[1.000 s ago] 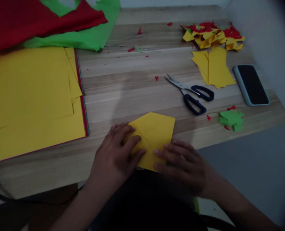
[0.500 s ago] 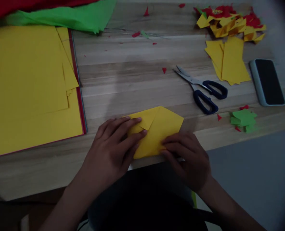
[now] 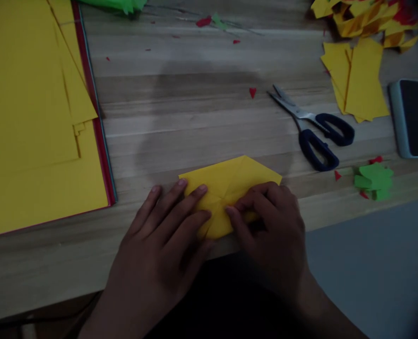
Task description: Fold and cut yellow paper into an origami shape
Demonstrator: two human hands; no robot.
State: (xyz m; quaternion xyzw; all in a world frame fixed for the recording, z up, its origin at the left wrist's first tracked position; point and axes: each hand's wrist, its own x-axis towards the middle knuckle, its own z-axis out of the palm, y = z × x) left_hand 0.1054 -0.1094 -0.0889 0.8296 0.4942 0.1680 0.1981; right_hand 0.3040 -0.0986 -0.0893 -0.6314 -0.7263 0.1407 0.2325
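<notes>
Yellow paper [image 3: 230, 181], folded into a flat pointed shape with creases meeting near its middle, lies at the near edge of the wooden bench [image 3: 195, 117], right in front of the person. Both hands rest on it. The left hand [image 3: 166, 245] lies flat and open, fingers spread, its fingertips pressing the left part of the sheet. The right hand [image 3: 269, 226] is curled over the right part, its fingers bent and pressing down near the middle crease; it does not grip or lift the paper.

Off to the left sits a stack of large yellow sheets [image 3: 32, 117] with a red edge showing beneath. Right of the folded piece, well apart from it, lie scissors [image 3: 311, 129] with dark handles, blades slightly parted. Beyond them is a small pile of cut yellow pieces [image 3: 360, 80], and beside that a phone [image 3: 413, 117], screen dark. Green scraps [image 3: 373, 181] sit near the bench's edge, with tiny red snippets [image 3: 252, 92] scattered about.
</notes>
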